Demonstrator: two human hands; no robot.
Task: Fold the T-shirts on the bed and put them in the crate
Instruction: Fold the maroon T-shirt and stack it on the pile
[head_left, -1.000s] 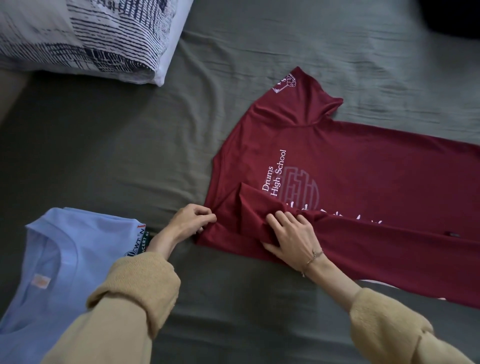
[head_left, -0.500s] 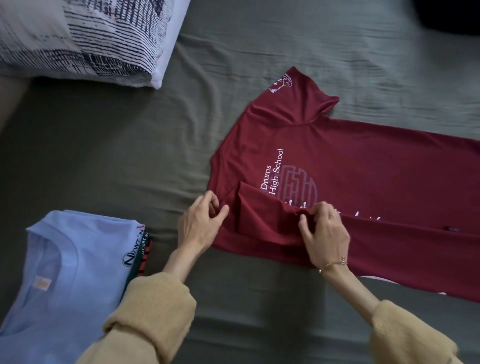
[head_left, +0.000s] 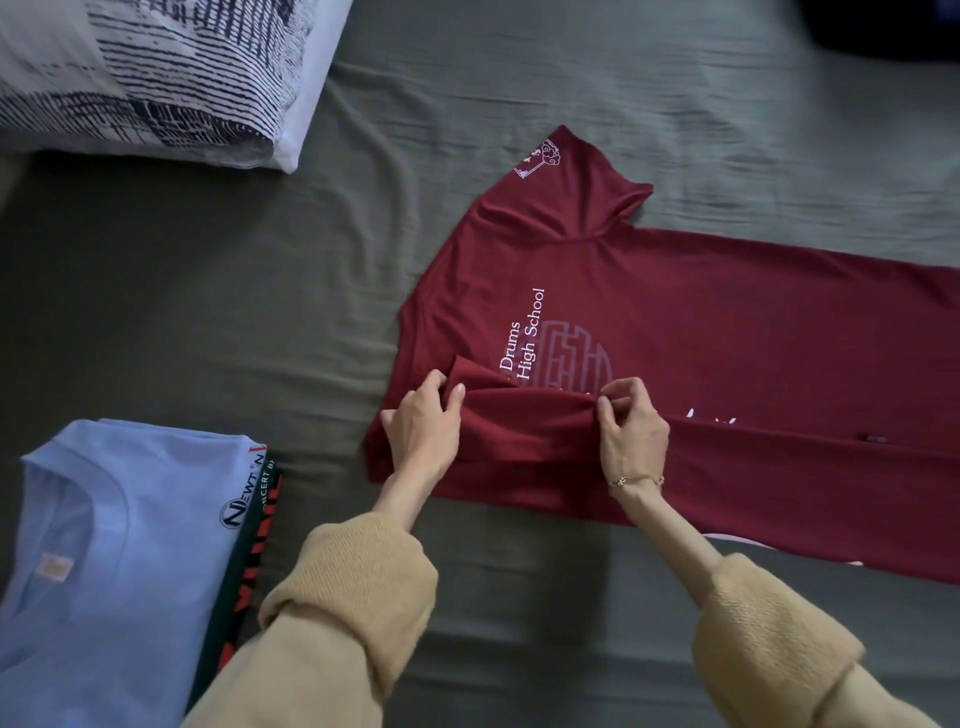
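- left hand (head_left: 423, 434) is reaching forward out of a rolled tan sleeve, thumb and fingers pinching cloth
- right hand (head_left: 631, 434) is doing the same just beside it, fingers curled in a pinch, thin bracelet sitting on the wrist

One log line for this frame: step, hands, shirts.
step: folding maroon T-shirt sleeve | left hand: pinching sleeve | right hand: pinching fold | blue T-shirt: folded, stacked

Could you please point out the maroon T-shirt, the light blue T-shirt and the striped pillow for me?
maroon T-shirt (head_left: 727, 322): head view, on its flat body right of the white print.
light blue T-shirt (head_left: 156, 561): head view, on its folded front below the collar.
striped pillow (head_left: 171, 78): head view, on its dark-lined top face.
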